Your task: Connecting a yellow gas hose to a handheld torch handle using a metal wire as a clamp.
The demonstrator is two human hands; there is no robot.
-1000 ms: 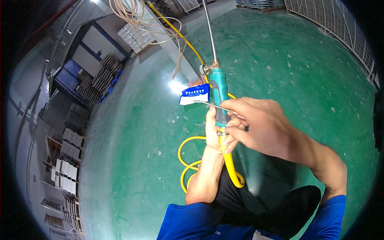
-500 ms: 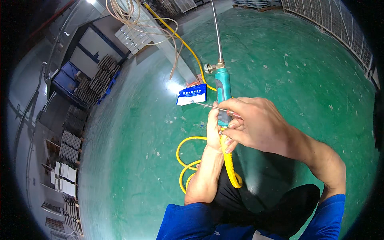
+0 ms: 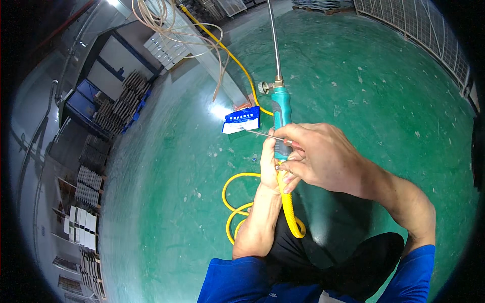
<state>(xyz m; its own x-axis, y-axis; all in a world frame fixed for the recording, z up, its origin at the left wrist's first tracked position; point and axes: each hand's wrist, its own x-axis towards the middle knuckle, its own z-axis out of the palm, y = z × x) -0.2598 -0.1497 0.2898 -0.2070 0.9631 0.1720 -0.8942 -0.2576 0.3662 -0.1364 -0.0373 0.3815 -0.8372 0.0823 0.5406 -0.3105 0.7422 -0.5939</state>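
Observation:
A gas torch with a teal and grey handle points away from me, its long metal tube reaching the top edge. My left hand is closed around the handle's lower end from the left. From the right, my right hand holds a screwdriver, its thin metal shaft pointing left across the handle. Thumb and fingers of that hand also pinch a small metal part at the joint of handle and yellow hose; what it is I cannot make out. A brass valve knob sits on the torch's left side.
On the green floor lies a blue and white packet beside a pale post. Thin hoses hang from the post. Stacked panels line the left, and a wire mesh fence stands far right.
Almost nothing differs. The view has shifted very slightly; both hands keep their grip on the torch, the screwdriver and the hose joint.

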